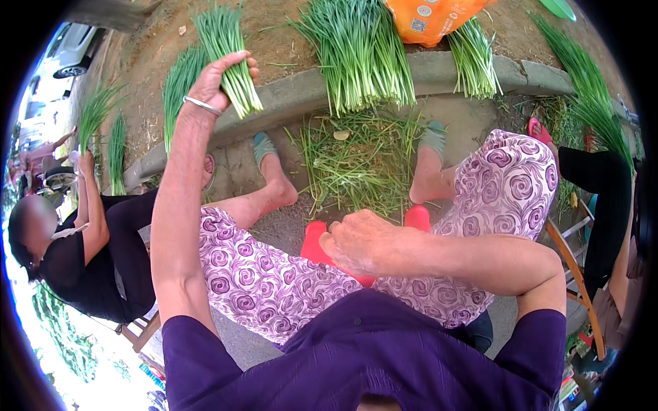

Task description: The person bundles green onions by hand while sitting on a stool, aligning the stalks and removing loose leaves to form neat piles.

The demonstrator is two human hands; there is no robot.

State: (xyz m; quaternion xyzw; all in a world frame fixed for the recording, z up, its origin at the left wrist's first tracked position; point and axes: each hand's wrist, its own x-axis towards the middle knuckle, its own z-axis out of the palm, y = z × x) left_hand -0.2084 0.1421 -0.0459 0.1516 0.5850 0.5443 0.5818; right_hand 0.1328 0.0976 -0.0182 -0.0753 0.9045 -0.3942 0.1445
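My left hand [216,82], with a bangle at the wrist, is raised at the upper left. It grips a bunch of garlic chives [236,85], pale stem ends down and green leaves up. In front of my lap, my right hand [363,241] is closed with its fingers curled under; whatever it may hold is hidden. Just beyond and beneath it, parts of a red object [317,241] show. Across from me, a wide row of chives [363,68] leans over the concrete curb [291,94]. Loose leaf trimmings [356,168] lie between my feet.
An orange bag [445,17] rests on the dirt behind the curb, beside another bunch of chives [474,61]. At left, a seated person in black [79,257] holds up chives [96,116]. On the right sits another person by a wooden chair [579,288], near long chives [589,96].
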